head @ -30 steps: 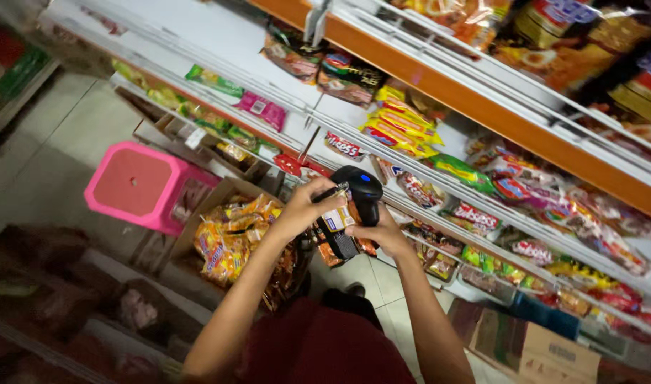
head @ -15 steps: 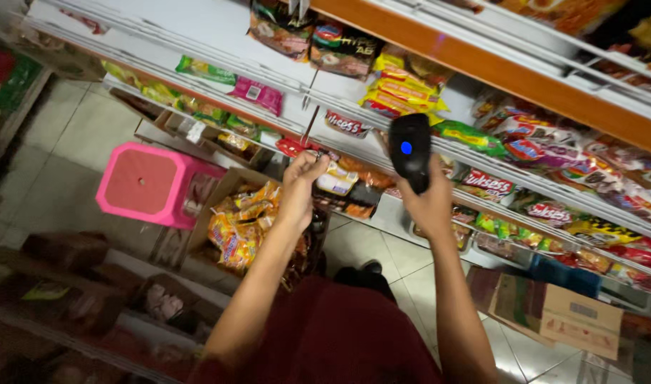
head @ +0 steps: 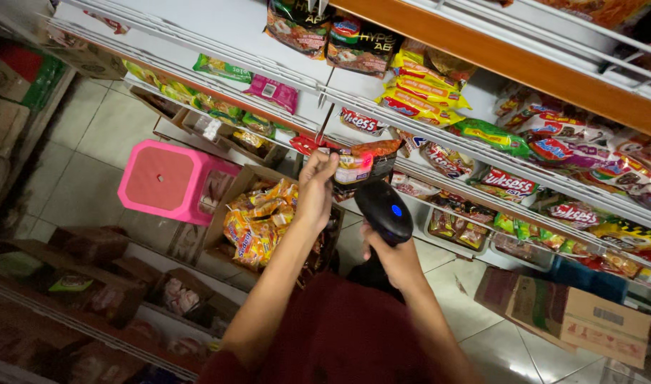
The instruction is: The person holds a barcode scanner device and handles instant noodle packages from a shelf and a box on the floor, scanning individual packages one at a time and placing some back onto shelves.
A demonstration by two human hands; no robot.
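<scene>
Since the earlier frame, the right hand (head: 395, 257) has dropped the black handheld scanner (head: 382, 208) from up near the shelf to a lower position, close to the body, while the left hand (head: 316, 186) has stayed raised at the shelf edge. Nearest the camera, a dark red garment covers the torso, with both bare forearms reaching forward from it. Right hand: closed around the scanner's handle, head of the device tilted up and left, a blue light showing on its back. Left hand: fingers pinched on the near edge of a snack packet (head: 362, 162), orange and dark, held just off the lower shelf rail (head: 482, 186). Scanner head sits just below and beside that packet, not touching it.

Below the left forearm, an open cardboard box (head: 234, 186) on the tiled floor holds yellow and orange packets (head: 258, 217). A pink plastic stool (head: 162, 178) stands just left of the box. A second cardboard box (head: 574, 313) lies on the floor to the right. Farther off, white wire shelves (head: 219, 53) carry rows of assorted snack bags, and an orange shelf board (head: 525, 67) runs across above them.
</scene>
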